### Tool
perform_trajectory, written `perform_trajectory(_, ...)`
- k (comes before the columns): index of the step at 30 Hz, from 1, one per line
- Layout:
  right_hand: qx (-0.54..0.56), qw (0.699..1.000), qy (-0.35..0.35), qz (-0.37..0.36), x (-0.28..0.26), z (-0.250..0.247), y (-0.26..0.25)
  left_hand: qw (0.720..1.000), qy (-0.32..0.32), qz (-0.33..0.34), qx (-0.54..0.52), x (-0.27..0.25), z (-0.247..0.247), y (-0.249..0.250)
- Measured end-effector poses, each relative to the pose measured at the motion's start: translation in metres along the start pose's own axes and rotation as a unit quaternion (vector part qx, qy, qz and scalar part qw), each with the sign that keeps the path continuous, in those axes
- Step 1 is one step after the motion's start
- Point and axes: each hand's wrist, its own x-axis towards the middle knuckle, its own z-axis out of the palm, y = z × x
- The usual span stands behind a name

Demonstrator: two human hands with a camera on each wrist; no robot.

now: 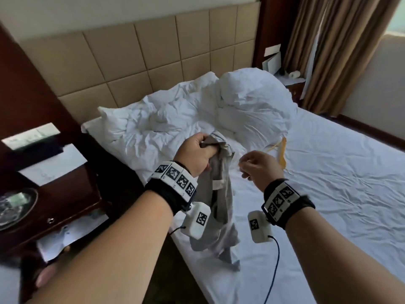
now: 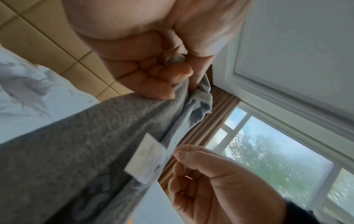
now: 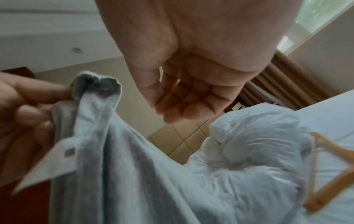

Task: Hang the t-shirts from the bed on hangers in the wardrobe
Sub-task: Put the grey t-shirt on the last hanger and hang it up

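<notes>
My left hand (image 1: 197, 152) is raised over the bed's near edge, its fingers curled tight round the bunched collar end of a grey t-shirt (image 1: 219, 194). The shirt hangs down from that fist, its hem resting on the sheet, with a white label (image 2: 145, 157) showing. The left wrist view shows the fist's fingers (image 2: 153, 75) closed on the grey t-shirt (image 2: 76, 151). Just right of the shirt my right hand (image 1: 256, 165) hovers, loosely curled and holding nothing (image 3: 191, 98). A wooden hanger (image 1: 282, 152) lies on the sheet beyond it, next to the duvet.
A crumpled white duvet (image 1: 252, 102) and a pillow (image 1: 131, 123) lie heaped against the tan padded headboard (image 1: 153, 58). A dark wooden nightstand (image 1: 54, 183) stands left of the bed. Brown curtains (image 1: 339, 51) hang at the far right. White sheet (image 1: 339, 183) covers the bed's right side.
</notes>
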Motion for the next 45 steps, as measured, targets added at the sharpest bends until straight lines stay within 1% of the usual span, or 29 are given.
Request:
perform_trajectory(2, 0.074, 0.994, -0.083, 0.006, 0.026, 0.020, -0.019, 1.000, 0.019, -0.011, 0.010, 0.019, -0.023, 0.003)
perform_trajectory(4, 0.168, 0.972, -0.162, 0.014, 0.044, 0.042, -0.039, 0.999, 0.040, -0.016, 0.012, 0.034, -0.042, 0.004)
perform_trajectory(6, 0.202, 0.959, -0.198, 0.004, 0.060, 0.062, -0.049, 0.998, 0.058, -0.024, 0.002, 0.049, -0.055, 0.005)
perform_trajectory(7, 0.191, 0.961, -0.199, -0.004, 0.069, 0.072, -0.051, 0.998, 0.062, -0.028, -0.003, 0.059, -0.060, 0.005)
perform_trajectory(10, 0.121, 0.980, -0.155, -0.032, 0.095, 0.089, -0.052, 0.996, 0.064, -0.033, -0.042, 0.085, -0.072, 0.003)
perform_trajectory(13, 0.106, 0.989, -0.100, -0.015, 0.123, 0.100, -0.047, 0.997, 0.047, -0.022, -0.053, 0.116, -0.080, -0.012)
perform_trajectory(15, 0.118, 0.990, -0.071, 0.005, 0.137, 0.106, -0.045, 0.997, 0.017, -0.021, -0.069, 0.137, -0.082, -0.024)
perform_trajectory(17, 0.129, 0.991, -0.038, 0.027, 0.152, 0.109, -0.049, 0.997, -0.036, -0.010, -0.072, 0.159, -0.081, -0.035)
perform_trajectory(18, 0.139, 0.989, -0.018, 0.041, 0.160, 0.109, -0.051, 0.997, -0.059, -0.001, -0.044, 0.172, -0.079, -0.041)
perform_trajectory(19, 0.151, 0.987, 0.006, 0.054, 0.168, 0.110, -0.054, 0.997, -0.070, 0.015, 0.011, 0.183, -0.079, -0.044)
perform_trajectory(21, 0.129, 0.988, 0.061, 0.055, 0.186, 0.111, -0.060, 0.992, -0.055, 0.038, 0.107, 0.210, -0.081, -0.046)
perform_trajectory(22, 0.091, 0.992, 0.080, 0.044, 0.194, 0.112, -0.063, 0.991, -0.042, 0.044, 0.123, 0.225, -0.082, -0.045)
perform_trajectory(25, -0.023, 0.995, 0.095, 0.020, 0.211, 0.116, -0.068, 0.990, -0.045, 0.066, 0.112, 0.260, -0.084, -0.043)
perform_trajectory(27, -0.096, 0.991, 0.083, 0.035, 0.216, 0.122, -0.063, 0.990, -0.070, 0.078, 0.095, 0.277, -0.081, -0.043)
perform_trajectory(30, -0.166, 0.979, 0.054, 0.107, 0.211, 0.137, -0.036, 0.985, -0.145, 0.092, 0.025, 0.286, -0.074, -0.051)
perform_trajectory(32, -0.179, 0.968, 0.067, 0.161, 0.206, 0.143, -0.014, 0.982, -0.165, 0.086, -0.009, 0.287, -0.072, -0.058)
perform_trajectory(34, -0.215, 0.952, 0.072, 0.206, 0.199, 0.148, 0.001, 0.984, -0.160, 0.057, -0.046, 0.293, -0.074, -0.068)
perform_trajectory(36, -0.245, 0.936, 0.072, 0.244, 0.187, 0.144, 0.013, 0.990, -0.121, 0.027, -0.068, 0.301, -0.077, -0.071)
perform_trajectory(38, -0.245, 0.922, 0.090, 0.287, 0.179, 0.139, 0.022, 0.993, -0.097, 0.016, -0.062, 0.312, -0.079, -0.072)
perform_trajectory(39, -0.244, 0.916, 0.104, 0.301, 0.178, 0.135, 0.026, 0.994, -0.098, 0.024, -0.045, 0.317, -0.081, -0.073)
perform_trajectory(41, -0.234, 0.910, 0.131, 0.316, 0.177, 0.127, 0.028, 0.992, -0.120, 0.037, 0.006, 0.323, -0.082, -0.078)
perform_trajectory(43, -0.178, 0.917, 0.164, 0.318, 0.181, 0.124, 0.025, 0.987, -0.147, 0.033, 0.063, 0.329, -0.082, -0.085)
perform_trajectory(45, -0.079, 0.921, 0.204, 0.322, 0.186, 0.124, 0.019, 0.978, -0.157, 0.026, 0.139, 0.335, -0.083, -0.098)
